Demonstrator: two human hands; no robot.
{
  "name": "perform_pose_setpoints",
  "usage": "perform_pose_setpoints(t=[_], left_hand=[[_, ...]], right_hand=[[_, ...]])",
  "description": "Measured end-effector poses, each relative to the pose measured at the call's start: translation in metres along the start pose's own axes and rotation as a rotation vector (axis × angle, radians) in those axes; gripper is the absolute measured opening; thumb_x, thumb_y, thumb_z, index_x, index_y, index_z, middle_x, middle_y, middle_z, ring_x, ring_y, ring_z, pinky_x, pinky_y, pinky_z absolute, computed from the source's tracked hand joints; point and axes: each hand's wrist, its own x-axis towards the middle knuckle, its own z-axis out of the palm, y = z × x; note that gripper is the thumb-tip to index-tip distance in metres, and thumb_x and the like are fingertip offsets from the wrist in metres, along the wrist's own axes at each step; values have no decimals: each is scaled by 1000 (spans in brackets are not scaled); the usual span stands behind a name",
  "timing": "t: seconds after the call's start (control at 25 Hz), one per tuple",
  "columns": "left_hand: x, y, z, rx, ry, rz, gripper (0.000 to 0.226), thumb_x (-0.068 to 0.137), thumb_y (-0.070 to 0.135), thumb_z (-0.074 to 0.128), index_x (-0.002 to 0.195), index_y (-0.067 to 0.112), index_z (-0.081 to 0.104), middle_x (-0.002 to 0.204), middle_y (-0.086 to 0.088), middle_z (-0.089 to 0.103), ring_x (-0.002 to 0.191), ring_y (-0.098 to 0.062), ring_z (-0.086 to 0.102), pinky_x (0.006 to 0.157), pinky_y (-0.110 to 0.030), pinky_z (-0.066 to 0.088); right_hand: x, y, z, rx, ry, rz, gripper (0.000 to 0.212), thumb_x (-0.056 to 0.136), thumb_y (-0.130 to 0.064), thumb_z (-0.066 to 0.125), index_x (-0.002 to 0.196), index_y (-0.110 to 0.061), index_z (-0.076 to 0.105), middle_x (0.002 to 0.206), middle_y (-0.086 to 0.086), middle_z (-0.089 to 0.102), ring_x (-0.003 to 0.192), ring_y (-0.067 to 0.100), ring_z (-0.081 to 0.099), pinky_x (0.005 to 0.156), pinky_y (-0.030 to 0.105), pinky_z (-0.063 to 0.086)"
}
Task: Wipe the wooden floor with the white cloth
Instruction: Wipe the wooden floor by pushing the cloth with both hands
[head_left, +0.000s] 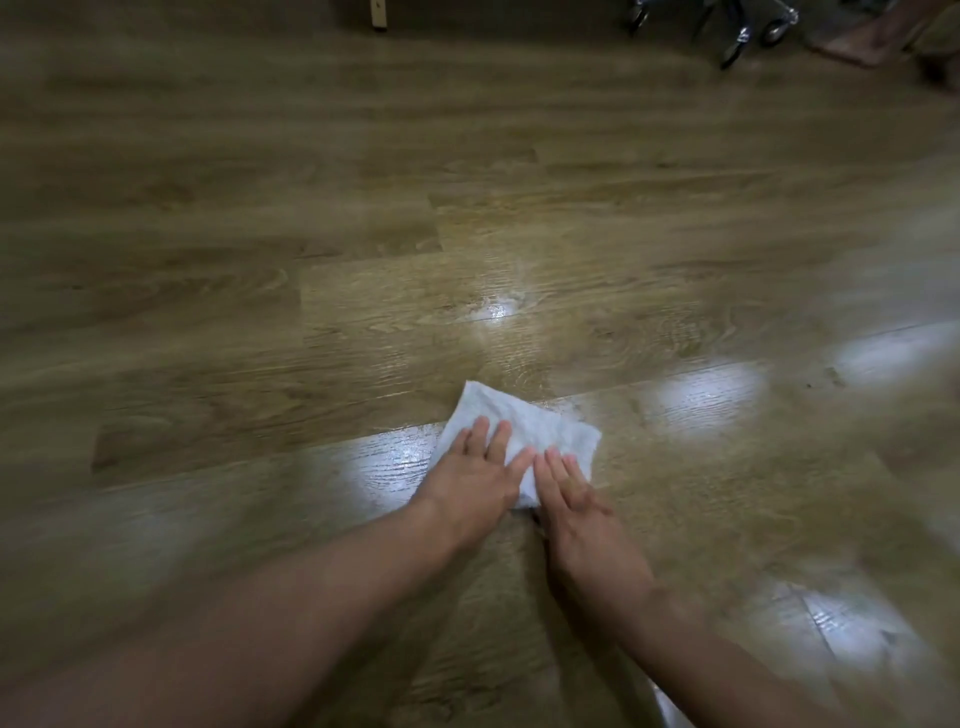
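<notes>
1. Head view: white cloth (524, 436) flat on wooden floor (363, 291), dead ahead.
2. Left hand (470, 480) and right hand (574, 499) side by side, fingers straight, pressing cloth's near edge, gripping nothing.
3. Cloth's long axis runs far-left to near-right; both hands equally near.

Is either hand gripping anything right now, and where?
Nothing is gripped: left hand and right hand press flat on the near half of the white cloth.
</notes>
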Motion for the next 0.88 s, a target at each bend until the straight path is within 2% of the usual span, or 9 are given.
perform_pose_setpoints(t=[0.04, 0.08, 0.2, 0.28, 0.36, 0.52, 0.68, 0.76, 0.88], left_hand=[[-1, 4, 3, 10, 13, 14, 55, 103, 22, 21, 153, 15, -2, 157, -25, -5, 145, -43, -2, 119, -48, 8], [1, 4, 2, 14, 19, 17, 55, 103, 22, 21, 153, 15, -2, 157, -26, -4, 145, -43, -1, 119, -48, 9], [28, -11, -16, 79, 9, -46, 59, 103, 26, 27, 153, 16, -2, 157, -25, 6, 145, -40, 7, 118, -45, 13], [56, -23, -34, 157, -15, -104, 59, 103, 28, 30, 153, 16, 1, 154, -24, 21, 144, -41, 10, 117, -48, 13], [69, -28, -44, 156, -42, -137, 55, 104, 26, 26, 153, 18, 3, 151, -28, 26, 143, -43, 12, 117, -49, 14], [50, -6, -18, 79, 62, -19, 54, 103, 24, 24, 153, 24, 3, 154, -32, 10, 143, -45, 7, 116, -46, 14], [30, 17, 4, -99, 81, 119, 53, 102, 30, 28, 151, 34, 7, 158, -23, -3, 146, -40, -3, 114, -47, 23], [39, 11, -1, -156, 85, 80, 57, 101, 39, 33, 151, 33, 7, 159, -17, 0, 147, -33, -1, 109, -46, 32], [64, 1, -20, -179, 95, -90, 68, 100, 43, 35, 153, 18, 0, 159, -18, 2, 148, -31, 2, 116, -40, 20]], right_hand=[[-2, 5, 0, -15, 41, 0, 55, 89, -15, 25, 138, 5, 44, 144, 21, 43, 133, 32, 44, 103, 35, 42], [3, 10, -4, -35, 17, 18, 58, 89, -16, 22, 141, 2, 40, 147, 17, 40, 135, 29, 41, 104, 33, 41], [47, 37, -18, -47, -7, 19, 56, 98, -15, 21, 152, -10, 8, 161, 6, 8, 148, 19, 9, 115, 26, 17], [85, 51, -28, -34, -30, 50, 56, 99, -10, 25, 152, -11, 7, 161, 6, 6, 148, 18, 7, 115, 27, 17], [100, 52, -34, 5, -43, 66, 57, 98, -7, 27, 152, -11, 10, 161, 6, 8, 148, 19, 9, 116, 30, 22], [38, 44, -8, 81, 55, 126, 57, 98, -7, 28, 152, -9, 11, 161, 7, 9, 148, 20, 6, 117, 28, 15], [-19, 36, 4, 64, 68, 141, 53, 93, -5, 35, 145, 2, 31, 152, 18, 31, 142, 33, 28, 111, 40, 33], [4, 43, -5, 31, 11, 142, 56, 95, -5, 33, 149, 0, 18, 157, 18, 18, 146, 30, 16, 117, 35, 21], [60, 61, -23, 42, -20, 180, 60, 95, -9, 30, 151, -4, 10, 160, 13, 10, 148, 26, 10, 118, 32, 17]])
